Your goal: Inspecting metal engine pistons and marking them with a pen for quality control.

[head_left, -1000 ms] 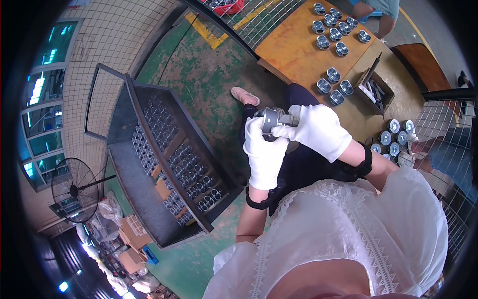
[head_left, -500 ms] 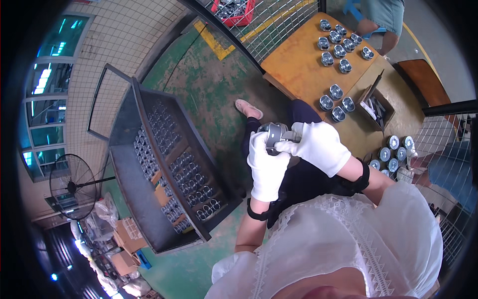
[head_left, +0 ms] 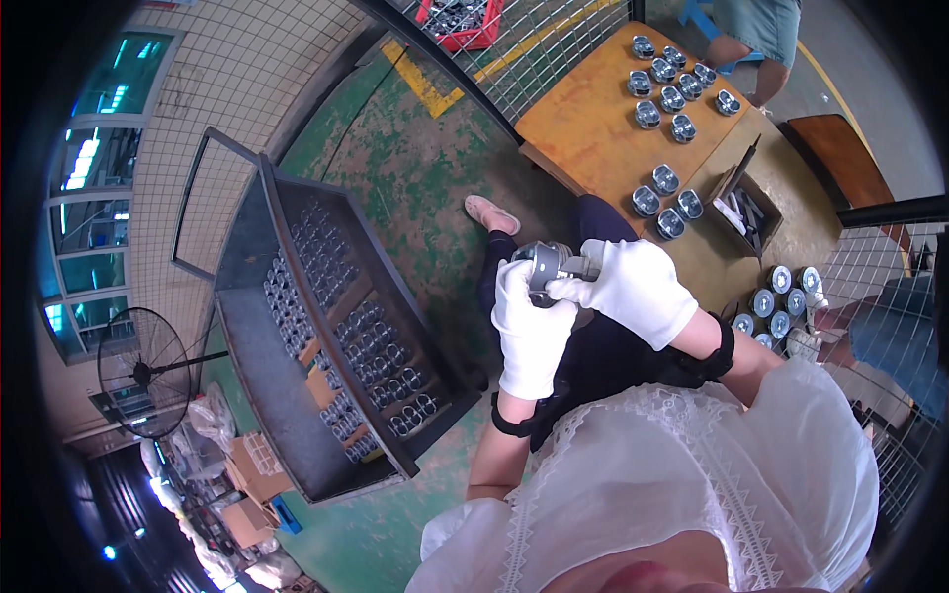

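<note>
In front of my lap, my left hand (head_left: 535,331), in a white glove, is closed around a grey metal piston (head_left: 543,265). My right hand (head_left: 638,294), also gloved in white, comes from the right with its fingers closed on a small flat grey metal piece (head_left: 579,269) that meets the piston's side. Its exact kind is hard to make out. The gloved fingers cover part of both things. Shiny pistons (head_left: 672,99) stand in a loose group on the wooden table (head_left: 573,119) ahead to the right, with several more (head_left: 665,179) nearer to me.
A metal rack (head_left: 267,366) holding rows of pistons stands at my left. An open box (head_left: 764,219) of tools sits on the table, beside round-topped pistons (head_left: 781,302). Wire mesh (head_left: 554,59) borders the area. Other people's limbs show at the right. A fan (head_left: 144,374) stands far left.
Almost nothing differs. Both hands keep the same hold on the piston and the metal piece, and the view has shifted very slightly.
</note>
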`<state>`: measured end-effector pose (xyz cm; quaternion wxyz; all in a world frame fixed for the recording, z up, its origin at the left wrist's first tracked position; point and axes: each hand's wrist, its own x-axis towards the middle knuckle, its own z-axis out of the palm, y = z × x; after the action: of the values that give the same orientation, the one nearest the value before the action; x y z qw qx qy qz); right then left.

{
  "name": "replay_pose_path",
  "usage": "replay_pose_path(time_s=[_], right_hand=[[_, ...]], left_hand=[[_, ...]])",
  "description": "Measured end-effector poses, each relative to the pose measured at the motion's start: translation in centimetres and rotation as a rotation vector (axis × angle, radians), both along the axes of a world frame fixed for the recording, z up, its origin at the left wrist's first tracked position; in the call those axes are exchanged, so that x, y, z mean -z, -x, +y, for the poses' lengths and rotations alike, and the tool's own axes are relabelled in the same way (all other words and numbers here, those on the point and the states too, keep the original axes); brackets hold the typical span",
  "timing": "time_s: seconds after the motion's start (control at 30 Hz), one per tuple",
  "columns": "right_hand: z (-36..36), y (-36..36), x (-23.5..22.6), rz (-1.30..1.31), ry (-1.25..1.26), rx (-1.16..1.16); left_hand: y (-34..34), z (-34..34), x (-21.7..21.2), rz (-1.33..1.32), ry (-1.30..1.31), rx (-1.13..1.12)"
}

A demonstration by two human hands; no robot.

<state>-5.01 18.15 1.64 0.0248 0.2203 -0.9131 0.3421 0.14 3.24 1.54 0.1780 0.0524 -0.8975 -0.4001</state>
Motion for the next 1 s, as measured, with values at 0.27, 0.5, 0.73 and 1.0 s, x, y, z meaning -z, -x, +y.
replay_pose_path(time_s=[0.27, 0.5, 0.73, 1.0], right_hand=[[0.0, 0.0, 0.0, -0.015, 0.034, 0.013], [0.0, 0.1, 0.1, -0.011, -0.022, -0.017], [0.0, 0.1, 0.1, -0.029, -0.019, -0.004], [0.1, 0.0, 0.1, -0.02, -0.066, -0.021]], left_hand=[[-0.1, -0.5, 0.7, 0.0, 0.049, 0.025], [-0.1, -0.6, 1.0, 0.005, 0.069, 0.022], [0.0, -0.3, 0.8, -0.001, 0.027, 0.023], [-0.1, 0.0, 0.5, -0.02, -0.033, 0.009]])
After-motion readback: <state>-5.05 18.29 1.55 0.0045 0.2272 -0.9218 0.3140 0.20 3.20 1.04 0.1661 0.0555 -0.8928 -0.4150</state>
